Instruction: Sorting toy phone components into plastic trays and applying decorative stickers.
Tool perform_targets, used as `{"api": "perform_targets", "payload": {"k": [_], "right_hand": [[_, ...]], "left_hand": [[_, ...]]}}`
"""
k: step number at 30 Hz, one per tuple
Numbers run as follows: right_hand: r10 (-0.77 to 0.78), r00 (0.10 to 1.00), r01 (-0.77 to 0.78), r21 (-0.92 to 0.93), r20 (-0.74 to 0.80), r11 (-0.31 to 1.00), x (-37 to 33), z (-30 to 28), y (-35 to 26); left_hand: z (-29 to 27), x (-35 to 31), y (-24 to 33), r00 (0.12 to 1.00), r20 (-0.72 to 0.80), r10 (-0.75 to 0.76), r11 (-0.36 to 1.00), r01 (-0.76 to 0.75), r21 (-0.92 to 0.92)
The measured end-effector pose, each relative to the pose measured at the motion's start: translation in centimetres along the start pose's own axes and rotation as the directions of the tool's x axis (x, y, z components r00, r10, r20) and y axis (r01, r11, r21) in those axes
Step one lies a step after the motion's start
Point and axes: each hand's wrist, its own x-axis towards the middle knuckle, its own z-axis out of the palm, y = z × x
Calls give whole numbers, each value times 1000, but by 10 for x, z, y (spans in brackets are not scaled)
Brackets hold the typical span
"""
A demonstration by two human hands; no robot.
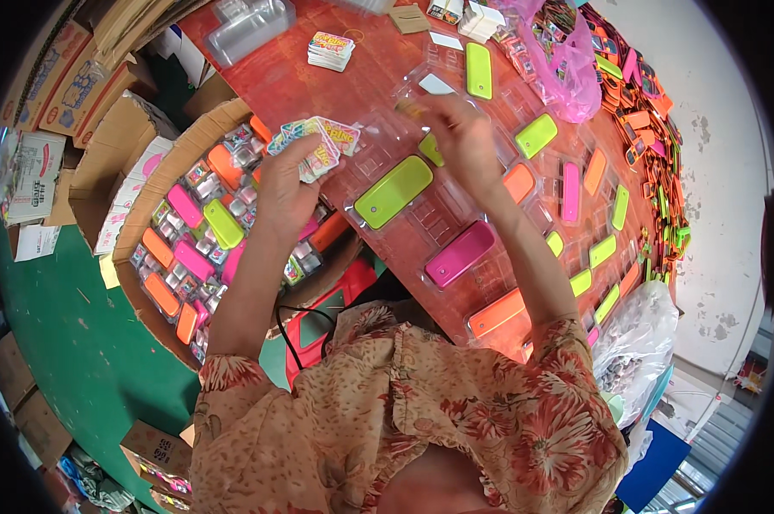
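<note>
My left hand [286,190] is closed on a small fan of colourful printed cards [342,137], pinched under the thumb. Over the red table, my right hand [466,141] has its fingers drawn together above the clear plastic blister trays [374,158]. A small yellowish piece [410,108] shows at its fingertips, too unclear to name. Just below the cards, a lime-green oblong case [394,192] lies in a tray, with a magenta case [460,254] nearer to me. Part of another green case [431,150] is hidden behind my right hand.
A large cardboard box [130,248] of packed colourful cases stands left of the table. A stack of cards [330,51] sits at the far side. A pink plastic bag [567,77] and a long heap of orange and green pieces [648,137] line the right edge.
</note>
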Motion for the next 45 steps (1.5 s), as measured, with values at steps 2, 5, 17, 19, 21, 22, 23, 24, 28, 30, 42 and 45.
{"api": "perform_targets", "payload": {"k": [2,5,17,19,21,22,23,24,28,30,42,45], "right_hand": [[-174,982,189,-256,80,948,-8,15,-4],[-190,958,262,-387,216,884,-17,31,-6],[303,898,-398,293,320,869,-12,18,-25],[285,893,-408,356,349,841,-17,20,-25],[292,898,-414,410,329,813,-19,16,-22],[320,902,-423,445,291,789,-18,9,-15],[349,902,-431,479,253,765,-18,1,-7],[439,863,-504,372,250,779,-16,-12,-13],[409,905,-423,342,115,839,-46,-39,-3],[9,998,-30,-313,-70,949,-63,-47,-9],[114,979,15,-625,166,781,-106,-32,-24],[135,979,-38,-511,154,859,-97,-37,-30]], "left_hand": [[6,-4,-5,1000,-2,21,1000,-21,16],[8,-5,-13,999,-13,-42,999,42,25],[10,-11,-14,996,60,-60,998,58,36],[17,-11,-18,990,124,-68,998,66,15],[23,-12,-23,980,192,-47,999,47,3],[22,-11,-22,980,194,-50,999,51,2],[19,-9,-20,987,156,-50,999,51,-1],[15,-8,-17,993,110,-48,999,49,-4],[7,-7,-18,995,47,-88,996,86,35],[12,-8,-27,982,123,-146,989,144,21],[29,-19,-55,893,282,-351,924,379,-49],[29,-24,-58,884,285,-371,924,381,22]]}}
